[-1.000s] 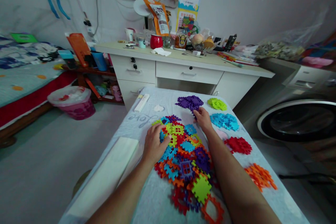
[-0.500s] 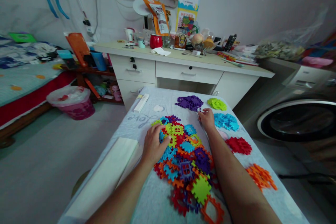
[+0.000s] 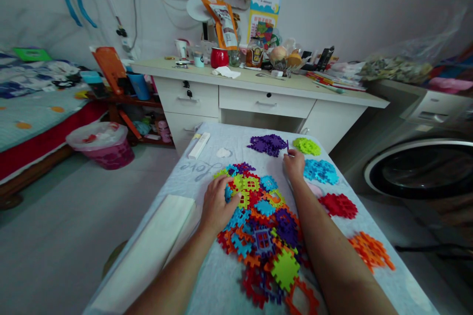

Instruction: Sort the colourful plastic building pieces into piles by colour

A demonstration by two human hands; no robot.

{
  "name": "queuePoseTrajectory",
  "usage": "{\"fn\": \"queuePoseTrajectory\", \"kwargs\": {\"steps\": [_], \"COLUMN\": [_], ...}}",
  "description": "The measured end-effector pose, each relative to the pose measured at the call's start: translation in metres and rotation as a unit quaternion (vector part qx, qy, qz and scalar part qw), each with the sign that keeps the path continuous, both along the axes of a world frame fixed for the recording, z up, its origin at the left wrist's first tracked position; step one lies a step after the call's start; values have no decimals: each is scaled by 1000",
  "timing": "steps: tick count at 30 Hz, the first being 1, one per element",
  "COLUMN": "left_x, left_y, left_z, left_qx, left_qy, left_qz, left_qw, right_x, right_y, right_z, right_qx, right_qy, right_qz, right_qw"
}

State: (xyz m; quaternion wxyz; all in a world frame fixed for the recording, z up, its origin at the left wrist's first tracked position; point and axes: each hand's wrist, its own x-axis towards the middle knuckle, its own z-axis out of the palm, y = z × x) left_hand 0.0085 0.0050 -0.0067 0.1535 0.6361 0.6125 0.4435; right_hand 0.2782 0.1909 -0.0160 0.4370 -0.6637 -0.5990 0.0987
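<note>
My left hand [image 3: 219,204] rests on the upper left edge of a mixed pile of plastic interlocking tiles [image 3: 264,207]. Its thumb and fingers are apart, and the fingertips touch the tiles. Between the fingers of my right hand [image 3: 294,163] a purple interlocking tile [image 3: 287,145] stands nearly edge-on. That hand is just right of a purple tile heap [image 3: 266,144]. Close by lie a lime green heap [image 3: 306,146] and a blue heap [image 3: 320,171]. Nearer me on the right are a red heap [image 3: 339,205] and an orange heap [image 3: 371,250].
A long white box [image 3: 158,241] runs along the table's left side, with a small white box [image 3: 199,145] beyond it. Past the cloth-covered table [image 3: 229,130] stands a cluttered white desk [image 3: 192,93]. A washing machine [image 3: 424,157] is at the right, a pink bin [image 3: 105,150] at the left.
My right hand has shifted slightly right, away from the purple heap, and the purple tile in it now stands upright. My left hand has stayed on the pile.
</note>
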Motion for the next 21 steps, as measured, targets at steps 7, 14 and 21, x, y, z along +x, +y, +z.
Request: {"fn": "queuePoseTrajectory", "kwargs": {"steps": [7,14,21], "left_x": [-1,0,0], "left_y": [0,1,1], "left_z": [1,0,-1], "left_qx": [-6,-1,-4], "left_qy": [1,0,2], "left_qz": [0,1,-4], "left_qw": [1000,1000,1000], "right_x": [-16,-11,-14], "right_y": [-6,-12,-14], "right_z": [-3,-5,-9], "right_qx": [-60,-20,-63], "right_qy": [-5,-137,-188], "right_qz": [69,82,90], "right_qw": [996,987,976]}}
